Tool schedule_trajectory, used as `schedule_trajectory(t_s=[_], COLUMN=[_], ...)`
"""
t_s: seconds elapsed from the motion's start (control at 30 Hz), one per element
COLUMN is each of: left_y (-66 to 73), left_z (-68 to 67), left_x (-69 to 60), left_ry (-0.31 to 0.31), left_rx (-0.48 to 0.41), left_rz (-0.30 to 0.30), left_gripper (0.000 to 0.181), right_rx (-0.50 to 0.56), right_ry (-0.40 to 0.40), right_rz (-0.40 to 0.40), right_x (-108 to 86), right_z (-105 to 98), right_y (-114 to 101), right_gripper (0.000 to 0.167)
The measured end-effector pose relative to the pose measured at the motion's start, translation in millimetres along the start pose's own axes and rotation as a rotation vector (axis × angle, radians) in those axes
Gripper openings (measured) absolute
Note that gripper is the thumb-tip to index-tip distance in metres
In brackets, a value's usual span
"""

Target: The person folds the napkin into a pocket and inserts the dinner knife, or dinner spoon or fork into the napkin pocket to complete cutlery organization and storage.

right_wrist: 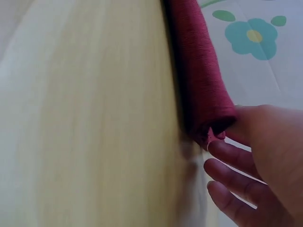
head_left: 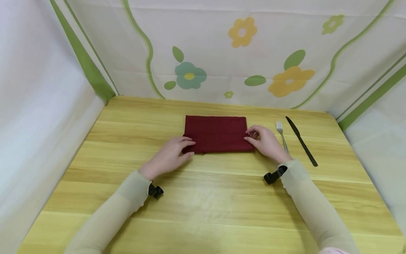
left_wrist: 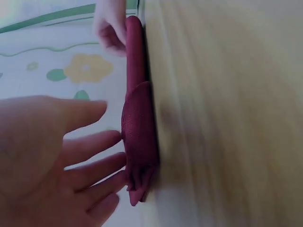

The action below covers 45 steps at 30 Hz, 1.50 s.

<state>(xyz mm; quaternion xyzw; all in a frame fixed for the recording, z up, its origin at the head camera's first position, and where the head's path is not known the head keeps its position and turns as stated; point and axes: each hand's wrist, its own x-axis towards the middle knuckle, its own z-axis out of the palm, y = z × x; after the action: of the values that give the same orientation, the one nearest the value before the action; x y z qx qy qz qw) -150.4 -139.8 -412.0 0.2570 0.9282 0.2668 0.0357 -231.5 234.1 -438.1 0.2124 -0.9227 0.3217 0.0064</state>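
A dark red cloth lies folded flat on the wooden table, its near edge rolled or folded thick. At its near left corner, my left hand rests with relaxed, spread fingertips on the cloth, thumb apart. The left wrist view shows the left hand beside the thick cloth edge, where a loose tip sticks out. My right hand is at the near right corner. In the right wrist view, the thumb and index finger of the right hand pinch the end of the rolled cloth; the thumb tip is hidden.
A fork lies right of the cloth, its handle partly behind my right wrist. Farther right lies a black knife. A white curtain with printed flowers hangs behind the table, and white fabric hangs on both sides.
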Motion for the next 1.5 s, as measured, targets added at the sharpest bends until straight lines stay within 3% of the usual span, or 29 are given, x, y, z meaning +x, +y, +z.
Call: schedule_trajectory(t_s=[0.17, 0.33, 0.5, 0.7, 0.93, 1.17, 1.33, 1.5], left_y=[-1.8, -5.4, -8.2, -8.7, -8.5, -1.4, 6.0, 7.5], left_z=[2.4, 1.5, 0.8, -1.8, -1.3, 5.7, 8.7, 10.2], left_x=[-6.7, -8.7, -7.4, -7.6, -9.6, -12.0, -11.0, -7.5], left_ry=[-0.139, -0.197, -0.240, -0.263, -0.270, -0.246, -0.255, -0.281], left_rx=[0.009, -0.003, -0.002, -0.014, -0.019, 0.101, 0.182, 0.221], left_rz=[0.010, 0.026, 0.028, 0.025, 0.046, 0.057, 0.023, 0.000], left_gripper=[0.056, 0.065, 0.068, 0.067, 0.069, 0.091, 0.101, 0.103], right_rx=[-0.011, -0.035, -0.029, -0.059, -0.105, -0.155, -0.202, -0.279], right_ry=[-0.002, -0.150, -0.215, -0.260, -0.234, -0.186, -0.279, -0.337], right_rz=[-0.089, -0.135, -0.129, -0.157, -0.165, -0.180, -0.247, -0.245], right_x=[-10.9, -23.2, -30.4, -38.4, -47.9, -48.2, -53.1, -58.9], right_z=[-3, -4, -6, -7, -5, 0, 9, 14], right_y=[-8, -10, -4, -1, -3, -21, -34, -34], right_gripper=[0.031, 0.045, 0.050, 0.044, 0.040, 0.051, 0.059, 0.063])
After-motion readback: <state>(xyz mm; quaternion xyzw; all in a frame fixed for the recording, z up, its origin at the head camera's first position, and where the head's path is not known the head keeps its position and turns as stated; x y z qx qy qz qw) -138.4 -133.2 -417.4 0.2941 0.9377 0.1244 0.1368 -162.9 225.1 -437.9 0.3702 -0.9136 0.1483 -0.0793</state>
